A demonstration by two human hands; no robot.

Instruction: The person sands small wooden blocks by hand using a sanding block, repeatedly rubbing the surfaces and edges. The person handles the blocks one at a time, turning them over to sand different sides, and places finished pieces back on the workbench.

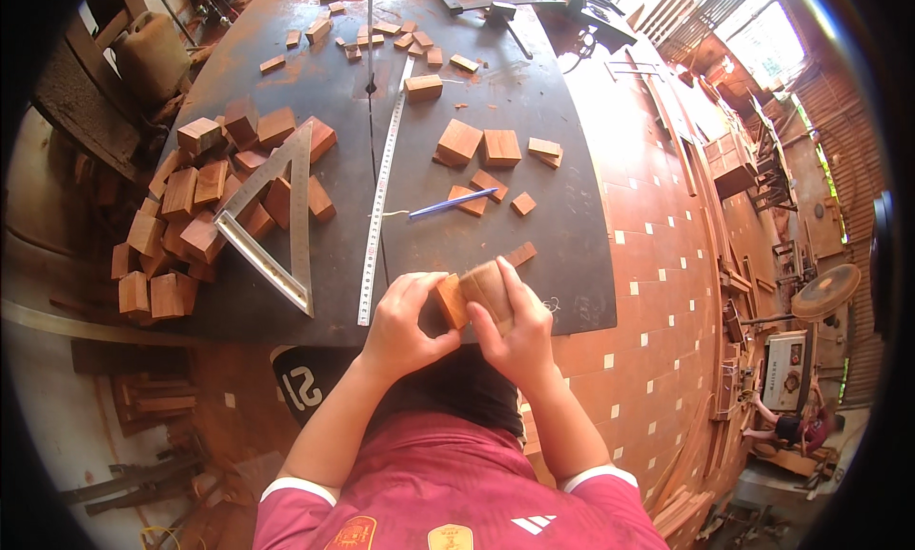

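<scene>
Near the table's front edge, my left hand (404, 318) is closed on an orange-brown wooden block (450, 302). My right hand (521, 328) grips a second, paler brown wooden block (486, 289), fingers over its far side and thumb at its near side. The two blocks are close together; I cannot tell whether they touch. Just beyond them lie a blue pen (454, 203) across small wood pieces and several reddish blocks (459, 141). To the left, a long white measuring rule (387, 173) runs away from me, and a metal triangle square (300, 212) rests against piled blocks.
A large heap of wooden blocks (181, 193) covers the dark table's (534, 102) left side. Small offcuts (391, 33) lie scattered at the far end, near a metal clamp-like tool (500, 13). On the right is a tiled floor (658, 293), with another person (796, 426) at the far right.
</scene>
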